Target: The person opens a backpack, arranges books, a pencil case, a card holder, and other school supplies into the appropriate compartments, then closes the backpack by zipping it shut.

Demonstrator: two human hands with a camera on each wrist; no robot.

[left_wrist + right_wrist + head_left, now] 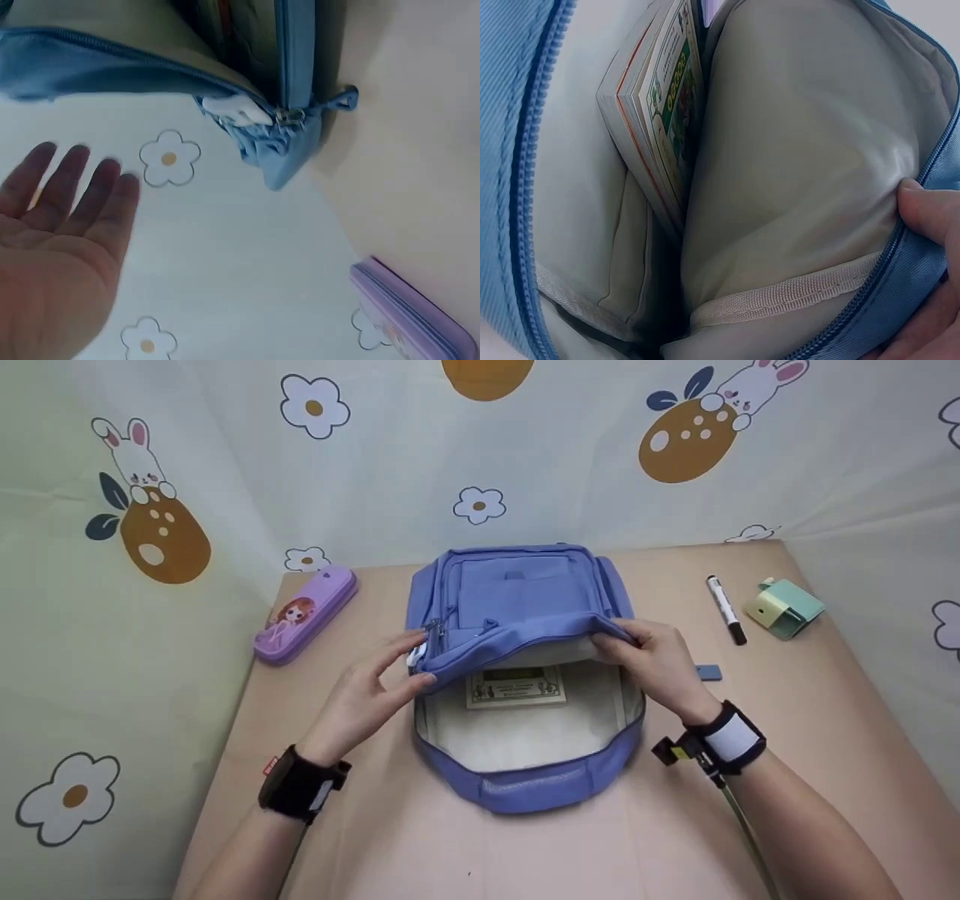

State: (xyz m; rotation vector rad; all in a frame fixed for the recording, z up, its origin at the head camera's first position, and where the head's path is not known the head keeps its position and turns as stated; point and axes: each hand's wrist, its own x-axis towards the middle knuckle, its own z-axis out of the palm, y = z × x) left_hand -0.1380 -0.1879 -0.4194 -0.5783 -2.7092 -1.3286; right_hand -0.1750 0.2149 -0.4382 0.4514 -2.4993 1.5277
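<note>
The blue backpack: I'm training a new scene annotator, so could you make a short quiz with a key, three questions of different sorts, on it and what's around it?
1. Which hand pinches the edge of the raised flap of the blue backpack?
2. True or false: the purple case lies on the table, outside the backpack.
3. What shows inside the backpack?
A) a marker
B) at least one book
C) a green wallet

Key: 1. The right hand. 2. True. 3. B.
</note>
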